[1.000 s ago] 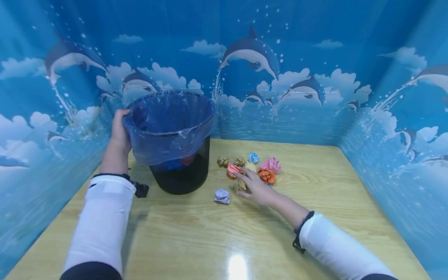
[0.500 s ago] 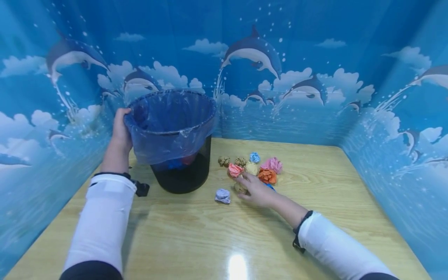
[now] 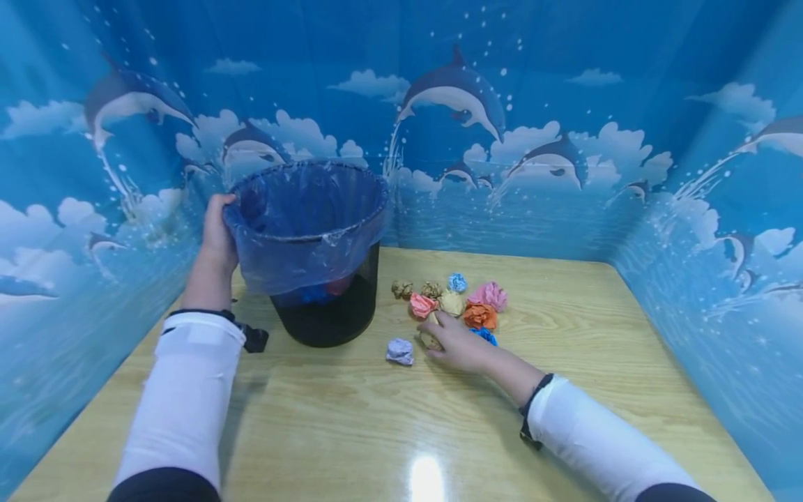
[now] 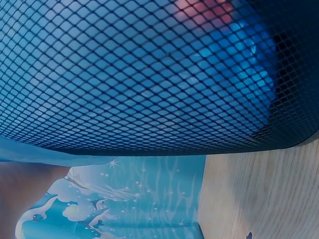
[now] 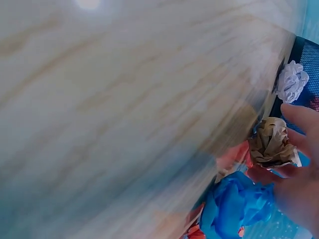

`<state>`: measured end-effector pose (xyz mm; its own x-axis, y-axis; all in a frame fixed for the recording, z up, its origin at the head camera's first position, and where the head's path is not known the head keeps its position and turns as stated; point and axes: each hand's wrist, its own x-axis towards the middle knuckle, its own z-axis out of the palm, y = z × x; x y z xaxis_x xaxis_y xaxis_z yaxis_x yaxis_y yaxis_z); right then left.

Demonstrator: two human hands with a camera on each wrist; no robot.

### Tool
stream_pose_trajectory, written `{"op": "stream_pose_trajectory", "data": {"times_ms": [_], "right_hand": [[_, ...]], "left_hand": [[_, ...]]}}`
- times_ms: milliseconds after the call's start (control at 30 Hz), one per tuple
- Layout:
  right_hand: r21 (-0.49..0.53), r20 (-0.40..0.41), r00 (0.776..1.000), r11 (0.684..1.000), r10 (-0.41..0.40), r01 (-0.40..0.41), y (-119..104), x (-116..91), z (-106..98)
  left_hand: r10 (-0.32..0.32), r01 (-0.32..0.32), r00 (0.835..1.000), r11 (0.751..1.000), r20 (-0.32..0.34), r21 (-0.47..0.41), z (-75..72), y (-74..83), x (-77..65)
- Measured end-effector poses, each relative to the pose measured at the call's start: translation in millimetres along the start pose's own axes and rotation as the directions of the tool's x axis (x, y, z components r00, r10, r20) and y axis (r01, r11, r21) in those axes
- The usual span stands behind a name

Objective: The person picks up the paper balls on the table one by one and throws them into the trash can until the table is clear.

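My left hand (image 3: 218,233) grips the left rim of a black mesh wastebasket (image 3: 345,307) lined with a translucent blue bag (image 3: 301,265). In the left wrist view the mesh wall (image 4: 139,94) fills most of the picture, with red and blue shapes behind it. Over on the table, my right hand (image 3: 463,345) has its thumb and fingers round a brown crumpled paper ball (image 5: 271,144). A lavender paper ball (image 3: 399,351) lies to its left. Just beyond the fingers sit a coral paper ball (image 3: 423,305) and a cream one (image 3: 452,302). A blue ball (image 3: 484,336) is partly hidden behind the hand.
Farther back on the wooden table (image 3: 339,418) are an orange paper ball (image 3: 480,316), a pink one (image 3: 488,296), a light blue one (image 3: 457,282) and two brownish ones (image 3: 402,289). A dolphin-print curtain (image 3: 533,202) encloses the back and sides.
The right hand's fingers have drawn back from near the coral ball and closed in round the brown ball. The left hand and wastebasket stay in place.
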<state>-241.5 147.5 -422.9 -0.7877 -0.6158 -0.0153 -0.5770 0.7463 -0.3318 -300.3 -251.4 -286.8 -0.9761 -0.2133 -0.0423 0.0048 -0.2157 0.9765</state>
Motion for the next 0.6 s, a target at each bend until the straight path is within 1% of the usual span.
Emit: {"op": "stream_pose_trajectory", "data": {"times_ms": [233,367,467,600], "right_hand": [[-0.004,0.020,1.000,1.000,0.024,-0.024,1.3,4.1,0.7],[-0.015,0.024,0.999,0.999,0.033,-0.032,2.0,6.5,1.3],[-0.029,0.018,1.000,0.999,0.023,-0.023,2.4,8.6,2.1],[-0.059,0.007,1.000,0.998,-0.009,0.010,2.2,10.4,2.4]], "left_hand": [[-0.015,0.015,1.000,1.000,0.018,0.005,-0.5,-0.3,-0.9],[-0.007,0.007,1.000,1.000,0.021,0.000,-0.5,-0.2,-0.6],[-0.002,0.003,1.000,1.000,0.024,-0.004,-1.0,-0.1,-0.2],[-0.008,0.008,1.000,1.000,0.023,-0.003,-0.9,0.1,0.1]]}}
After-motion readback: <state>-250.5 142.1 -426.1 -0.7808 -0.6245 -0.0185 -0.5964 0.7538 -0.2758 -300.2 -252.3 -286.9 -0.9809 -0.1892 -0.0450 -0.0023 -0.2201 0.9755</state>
